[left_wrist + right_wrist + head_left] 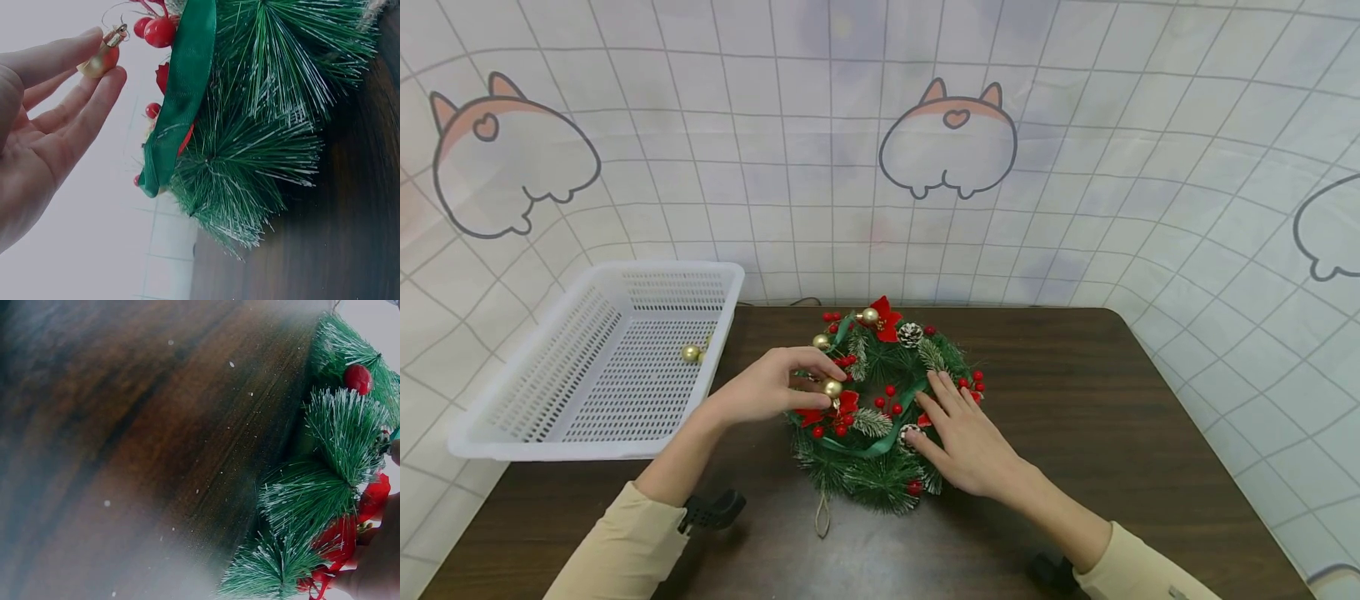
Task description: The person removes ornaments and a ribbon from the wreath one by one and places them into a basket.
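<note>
A green wreath [883,483] with red berries, red flowers, pinecones and a green ribbon [187,75] lies on the table. My left hand [767,387] is over its left side, pinching a small gold ball [832,388] between thumb and fingers. In the left wrist view the gold ball [102,61] has a metal cap and a thin wire loop, and the left hand [50,125] holds it beside the ribbon and berries. My right hand [966,442] rests with spread fingers on the wreath's right side, near a pinecone [911,435] and a red flower [337,540].
A white perforated basket [602,450] stands at the left, with gold balls [690,353] inside near its right wall. A loop of string [822,517] sticks out from the wreath's front edge. Behind the dark wooden table [1075,400] hangs a checked cloth [820,167].
</note>
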A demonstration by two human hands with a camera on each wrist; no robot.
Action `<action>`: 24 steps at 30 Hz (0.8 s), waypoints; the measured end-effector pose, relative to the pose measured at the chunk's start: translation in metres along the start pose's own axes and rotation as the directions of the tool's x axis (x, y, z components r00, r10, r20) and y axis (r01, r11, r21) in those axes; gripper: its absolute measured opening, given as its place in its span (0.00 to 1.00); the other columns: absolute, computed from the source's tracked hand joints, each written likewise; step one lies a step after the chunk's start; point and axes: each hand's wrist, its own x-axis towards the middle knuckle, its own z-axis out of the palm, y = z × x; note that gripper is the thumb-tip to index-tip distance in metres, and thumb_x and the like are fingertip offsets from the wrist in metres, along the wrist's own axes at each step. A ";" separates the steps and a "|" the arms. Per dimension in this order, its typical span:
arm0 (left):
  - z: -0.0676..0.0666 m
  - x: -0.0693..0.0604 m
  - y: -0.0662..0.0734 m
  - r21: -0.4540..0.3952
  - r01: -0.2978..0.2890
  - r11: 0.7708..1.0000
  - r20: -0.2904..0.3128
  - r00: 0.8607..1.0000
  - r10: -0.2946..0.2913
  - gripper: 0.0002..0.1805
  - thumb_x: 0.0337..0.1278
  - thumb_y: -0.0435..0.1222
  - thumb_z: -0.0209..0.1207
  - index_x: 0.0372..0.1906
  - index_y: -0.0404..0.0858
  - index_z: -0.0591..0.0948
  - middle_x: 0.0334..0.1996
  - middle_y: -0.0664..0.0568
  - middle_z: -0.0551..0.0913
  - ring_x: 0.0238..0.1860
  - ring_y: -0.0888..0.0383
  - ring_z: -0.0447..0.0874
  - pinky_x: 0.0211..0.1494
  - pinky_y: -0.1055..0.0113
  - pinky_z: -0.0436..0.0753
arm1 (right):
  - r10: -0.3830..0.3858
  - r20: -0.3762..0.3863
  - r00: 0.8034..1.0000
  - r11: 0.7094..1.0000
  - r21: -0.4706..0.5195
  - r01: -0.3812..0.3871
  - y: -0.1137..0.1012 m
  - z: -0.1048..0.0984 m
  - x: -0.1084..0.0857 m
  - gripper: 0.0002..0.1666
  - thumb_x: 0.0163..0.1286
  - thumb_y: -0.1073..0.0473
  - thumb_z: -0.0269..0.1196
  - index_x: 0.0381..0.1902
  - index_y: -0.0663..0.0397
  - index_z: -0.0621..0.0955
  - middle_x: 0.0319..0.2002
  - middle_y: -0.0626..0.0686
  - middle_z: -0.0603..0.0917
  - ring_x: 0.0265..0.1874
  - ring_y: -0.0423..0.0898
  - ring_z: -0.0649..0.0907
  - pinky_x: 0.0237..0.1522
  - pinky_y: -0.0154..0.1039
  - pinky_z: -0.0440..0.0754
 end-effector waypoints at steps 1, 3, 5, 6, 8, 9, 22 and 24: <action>0.001 0.001 0.000 0.003 -0.006 1.000 0.002 1.000 0.006 0.15 0.60 0.35 0.72 0.52 0.45 0.87 0.48 0.56 0.87 0.45 0.57 0.85 0.51 0.59 0.85 | -0.001 -0.001 1.000 1.000 0.000 0.001 0.000 0.000 0.000 0.42 0.81 0.36 0.51 0.75 0.64 0.68 0.80 0.65 0.51 0.80 0.59 0.48 0.76 0.61 0.50; 0.002 0.002 0.002 -0.001 -0.016 1.000 0.007 1.000 0.016 0.16 0.60 0.34 0.73 0.52 0.45 0.87 0.49 0.54 0.86 0.46 0.57 0.85 0.52 0.57 0.85 | 0.000 -0.001 1.000 1.000 0.001 0.000 0.000 0.000 0.000 0.42 0.81 0.36 0.51 0.75 0.64 0.68 0.80 0.65 0.51 0.80 0.59 0.48 0.76 0.61 0.50; 0.003 0.003 0.004 -0.002 -0.029 1.000 0.013 1.000 0.029 0.16 0.60 0.34 0.73 0.52 0.46 0.87 0.50 0.53 0.86 0.46 0.56 0.85 0.52 0.57 0.85 | 0.001 0.000 1.000 1.000 0.001 -0.001 0.000 0.000 0.000 0.42 0.81 0.36 0.51 0.75 0.63 0.68 0.80 0.65 0.51 0.80 0.59 0.48 0.76 0.61 0.50; 0.003 0.004 0.005 -0.009 -0.033 0.999 0.016 0.999 0.033 0.16 0.60 0.34 0.73 0.53 0.46 0.87 0.50 0.53 0.86 0.47 0.56 0.85 0.53 0.57 0.85 | 0.002 0.000 1.000 1.000 0.001 -0.002 0.000 0.000 0.000 0.42 0.81 0.36 0.50 0.75 0.63 0.68 0.80 0.65 0.51 0.80 0.59 0.48 0.76 0.61 0.50; 0.004 0.005 0.007 -0.026 -0.041 0.999 0.025 0.999 0.042 0.17 0.60 0.33 0.73 0.53 0.45 0.86 0.51 0.50 0.86 0.48 0.54 0.85 0.53 0.56 0.85 | 0.001 0.000 1.000 1.000 0.000 -0.001 0.000 0.000 0.000 0.42 0.81 0.36 0.50 0.75 0.63 0.68 0.80 0.64 0.51 0.80 0.59 0.48 0.76 0.61 0.50; 0.004 0.005 0.007 -0.030 -0.045 0.999 0.029 0.999 0.046 0.17 0.60 0.33 0.73 0.53 0.45 0.86 0.51 0.50 0.85 0.48 0.54 0.85 0.52 0.57 0.85 | 0.001 0.000 1.000 1.000 0.001 -0.001 0.001 0.000 0.000 0.42 0.81 0.36 0.50 0.76 0.63 0.68 0.80 0.64 0.51 0.80 0.59 0.48 0.76 0.61 0.50; 0.007 0.011 0.014 -0.045 -0.068 0.997 0.084 0.994 0.071 0.17 0.60 0.32 0.72 0.53 0.43 0.86 0.52 0.48 0.84 0.50 0.56 0.84 0.54 0.60 0.85 | 0.006 0.011 1.000 1.000 0.002 -0.006 0.001 0.000 0.001 0.43 0.81 0.35 0.49 0.76 0.63 0.67 0.81 0.64 0.50 0.80 0.58 0.47 0.76 0.61 0.49; 0.008 0.013 0.016 -0.055 -0.069 0.996 0.087 0.994 0.073 0.16 0.60 0.32 0.72 0.53 0.43 0.86 0.52 0.47 0.84 0.49 0.56 0.85 0.54 0.60 0.85 | 0.006 0.015 1.000 1.000 0.002 -0.006 0.001 0.000 0.001 0.43 0.81 0.35 0.49 0.76 0.63 0.67 0.81 0.64 0.50 0.80 0.58 0.47 0.76 0.61 0.49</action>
